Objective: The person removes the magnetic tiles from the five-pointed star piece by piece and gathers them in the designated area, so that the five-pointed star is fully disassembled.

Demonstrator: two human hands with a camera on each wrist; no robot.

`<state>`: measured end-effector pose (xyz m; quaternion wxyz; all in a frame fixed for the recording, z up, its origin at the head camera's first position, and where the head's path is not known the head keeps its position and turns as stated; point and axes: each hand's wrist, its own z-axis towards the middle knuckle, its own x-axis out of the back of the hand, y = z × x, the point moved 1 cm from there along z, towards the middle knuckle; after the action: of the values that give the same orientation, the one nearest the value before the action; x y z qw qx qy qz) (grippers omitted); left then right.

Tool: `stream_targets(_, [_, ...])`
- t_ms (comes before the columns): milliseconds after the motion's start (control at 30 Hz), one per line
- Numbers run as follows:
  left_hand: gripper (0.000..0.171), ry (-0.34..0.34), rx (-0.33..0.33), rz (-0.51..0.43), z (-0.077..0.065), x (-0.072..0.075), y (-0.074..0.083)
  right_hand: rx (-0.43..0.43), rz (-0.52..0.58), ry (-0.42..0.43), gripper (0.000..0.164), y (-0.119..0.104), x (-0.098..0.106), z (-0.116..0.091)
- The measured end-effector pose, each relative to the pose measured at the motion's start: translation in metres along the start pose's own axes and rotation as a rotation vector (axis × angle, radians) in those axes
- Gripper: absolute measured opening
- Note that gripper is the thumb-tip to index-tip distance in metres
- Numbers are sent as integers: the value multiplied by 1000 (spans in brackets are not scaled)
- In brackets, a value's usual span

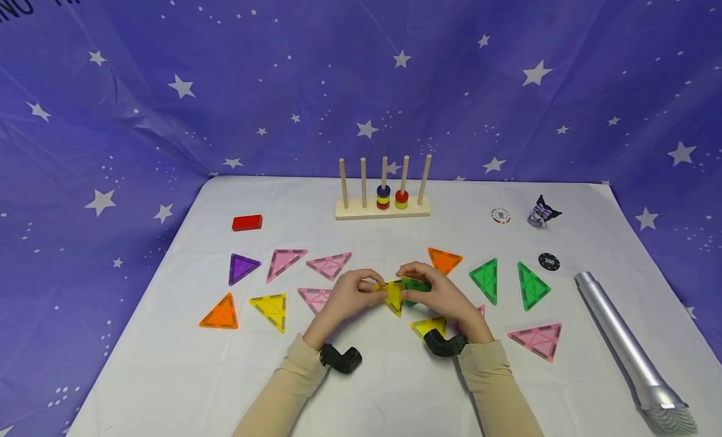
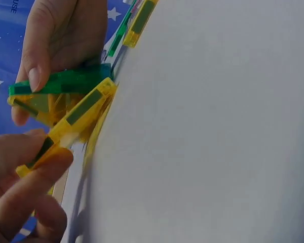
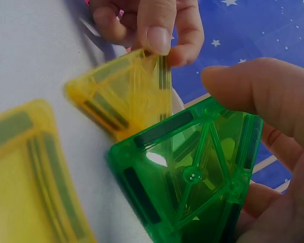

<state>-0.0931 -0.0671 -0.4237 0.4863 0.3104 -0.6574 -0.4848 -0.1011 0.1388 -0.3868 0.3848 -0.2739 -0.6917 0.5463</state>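
Near the middle of the table my left hand (image 1: 352, 293) pinches a yellow triangular magnetic tile (image 1: 395, 299) between thumb and fingers. My right hand (image 1: 444, 294) grips a green magnetic tile (image 3: 192, 177) by its edges, close beside the yellow one. In the left wrist view more yellow shows under the green tile (image 2: 66, 81); whether that is a separate tile joined to it I cannot tell. The two held tiles meet or nearly meet at their near edges. Another yellow triangular tile (image 1: 427, 328) lies on the table below my right wrist, partly covered by the wrist camera.
Pink (image 1: 328, 265), orange (image 1: 220, 313), purple (image 1: 242, 269) and green triangular tiles (image 1: 532, 286) lie around both hands. Behind stands a wooden peg rack (image 1: 361, 210) with rings. A red block (image 1: 247, 222), poker chips (image 1: 549, 261), a figurine (image 1: 541, 212) and a silver microphone (image 1: 626, 336) lie outward.
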Motion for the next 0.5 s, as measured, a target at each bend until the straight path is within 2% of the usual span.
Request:
stream_targets(100, [16, -1, 58, -40, -7, 7, 1, -12, -9, -3, 35, -2, 0, 0])
stream_targets(267, [21, 1, 71, -97, -34, 30, 6, 17, -29, 7, 34, 3, 0, 1])
stream_targets(333, [21, 29, 79, -108, -50, 42, 8, 30, -28, 12, 34, 10, 0, 3])
stream_targets(500, [20, 139, 182, -174, -90, 70, 10, 24, -46, 27, 35, 28, 2, 7])
